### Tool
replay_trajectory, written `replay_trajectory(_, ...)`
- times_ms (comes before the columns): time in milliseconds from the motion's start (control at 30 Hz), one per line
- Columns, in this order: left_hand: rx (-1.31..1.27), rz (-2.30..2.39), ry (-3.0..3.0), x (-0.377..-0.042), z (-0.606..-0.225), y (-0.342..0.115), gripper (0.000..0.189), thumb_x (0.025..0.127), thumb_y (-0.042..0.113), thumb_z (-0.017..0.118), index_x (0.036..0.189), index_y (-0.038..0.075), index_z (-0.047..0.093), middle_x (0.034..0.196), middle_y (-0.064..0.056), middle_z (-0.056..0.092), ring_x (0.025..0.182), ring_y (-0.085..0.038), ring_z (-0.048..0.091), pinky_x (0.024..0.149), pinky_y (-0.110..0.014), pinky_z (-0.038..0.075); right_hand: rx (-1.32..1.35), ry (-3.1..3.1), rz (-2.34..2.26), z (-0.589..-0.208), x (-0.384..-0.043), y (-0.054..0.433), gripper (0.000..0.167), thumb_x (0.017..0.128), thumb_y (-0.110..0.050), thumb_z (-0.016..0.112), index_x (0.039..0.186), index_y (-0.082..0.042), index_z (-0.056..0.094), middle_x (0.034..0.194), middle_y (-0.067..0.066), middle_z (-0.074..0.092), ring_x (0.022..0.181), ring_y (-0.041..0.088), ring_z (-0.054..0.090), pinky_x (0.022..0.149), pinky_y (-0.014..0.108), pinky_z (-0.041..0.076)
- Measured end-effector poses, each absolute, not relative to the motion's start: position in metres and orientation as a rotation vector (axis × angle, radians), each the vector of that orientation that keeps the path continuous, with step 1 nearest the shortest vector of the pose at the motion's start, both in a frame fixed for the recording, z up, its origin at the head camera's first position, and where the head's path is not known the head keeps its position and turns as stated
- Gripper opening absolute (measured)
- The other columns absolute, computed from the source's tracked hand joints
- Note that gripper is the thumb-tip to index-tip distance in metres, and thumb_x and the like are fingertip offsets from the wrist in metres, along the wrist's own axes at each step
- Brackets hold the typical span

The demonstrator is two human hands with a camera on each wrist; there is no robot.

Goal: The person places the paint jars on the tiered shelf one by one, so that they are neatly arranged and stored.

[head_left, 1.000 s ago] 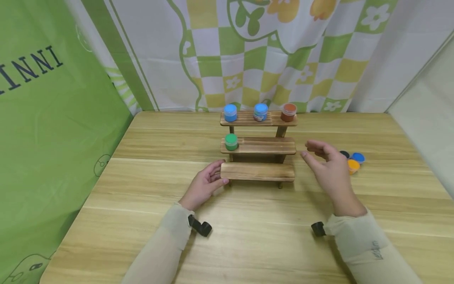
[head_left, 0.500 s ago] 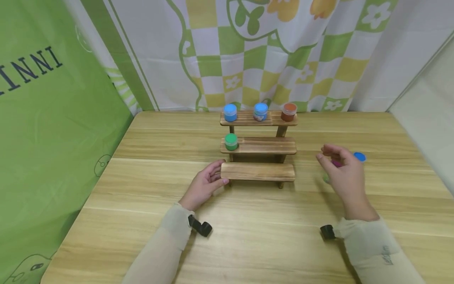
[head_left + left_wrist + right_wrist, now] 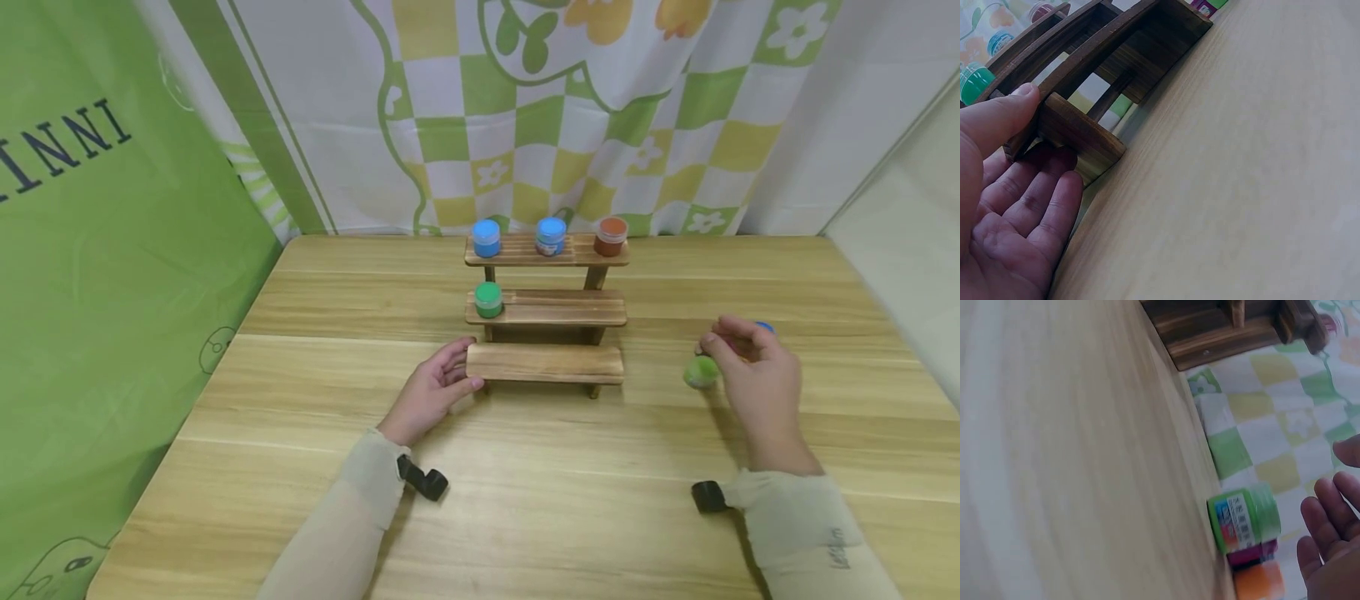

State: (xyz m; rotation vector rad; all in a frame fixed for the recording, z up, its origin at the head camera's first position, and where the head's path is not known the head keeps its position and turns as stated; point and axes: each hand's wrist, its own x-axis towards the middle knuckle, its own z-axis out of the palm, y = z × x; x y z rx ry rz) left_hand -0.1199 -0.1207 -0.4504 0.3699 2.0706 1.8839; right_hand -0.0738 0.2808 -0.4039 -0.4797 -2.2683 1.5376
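Note:
My left hand [image 3: 429,393] grips the left end of the lowest step of a three-tier wooden display stand [image 3: 544,363]. In the left wrist view its thumb [image 3: 1007,112] lies on the step's edge, with the fingers below against the side support. My right hand [image 3: 761,396] hovers over a group of paint jars at the right, thumb and fingers apart and holding nothing. Nearest its thumb is a light green paint jar [image 3: 701,372], standing upright. A magenta jar [image 3: 1254,553] and an orange jar [image 3: 1260,581] show beside it in the right wrist view.
Along the top tier stand two blue jars [image 3: 487,238] and a brown-red jar [image 3: 611,237]. A green jar [image 3: 488,300] is at the middle tier's left end. A blue jar lid [image 3: 765,327] peeks out behind my right hand. A checked curtain [image 3: 540,125] hangs behind the table.
My right hand has moved right and slightly toward me, away from the stand and over the jars, uncovering the light green one. The left hand and stand have stayed put.

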Motion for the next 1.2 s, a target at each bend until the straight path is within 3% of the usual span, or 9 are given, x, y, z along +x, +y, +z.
replay_trajectory(233, 0.372, 1.894, 2.062, -0.120, -0.450, -0.120, 0.065, 0.094, 0.010, 0.071, 0.152, 0.012, 0.042, 0.142, -0.011, 0.056, 0.124, -0.028, 0.059, 0.101, -0.030, 0.051, -0.765, -2.227, 1.576, -0.403, -0.068, 0.296, 0.040, 0.096, -0.029, 0.070, 0.132, -0.014, 0.065, 0.109, -0.021, 0.065, 0.111, 0.000, 0.054, 0.096, 0.006, 0.039)
replay_trajectory(467, 0.365, 1.887, 2.068, -0.120, -0.450, -0.121, 0.066, 0.094, 0.012, 0.072, 0.152, 0.012, 0.042, 0.142, -0.010, 0.056, 0.124, -0.026, 0.059, 0.101, -0.029, 0.051, -0.817, -1.978, 1.763, -0.408, -0.069, 0.301, 0.036, 0.092, -0.018, 0.076, 0.126, -0.011, 0.069, 0.109, -0.011, 0.068, 0.099, 0.003, 0.053, 0.079, 0.008, 0.040)
replay_trajectory(700, 0.361, 1.867, 2.088, -0.120, -0.447, -0.122, 0.066, 0.094, 0.013, 0.073, 0.152, 0.014, 0.042, 0.142, -0.009, 0.056, 0.124, -0.026, 0.059, 0.100, -0.029, 0.052, -0.928, -1.825, 1.875, -0.413, -0.071, 0.307, 0.039, 0.088, -0.014, 0.079, 0.125, -0.011, 0.068, 0.110, -0.009, 0.065, 0.095, 0.005, 0.055, 0.071, 0.005, 0.049)
replay_trajectory(1200, 0.371, 1.878, 2.070, -0.120, -0.448, -0.122, 0.066, 0.094, 0.012, 0.072, 0.152, 0.014, 0.041, 0.143, -0.010, 0.055, 0.124, -0.026, 0.059, 0.100, -0.030, 0.052, -1.037, -2.096, 1.694, -0.424, -0.071, 0.321, 0.036, 0.089, -0.017, 0.078, 0.123, -0.021, 0.065, 0.099, -0.015, 0.057, 0.093, 0.000, 0.053, 0.073, 0.002, 0.046)
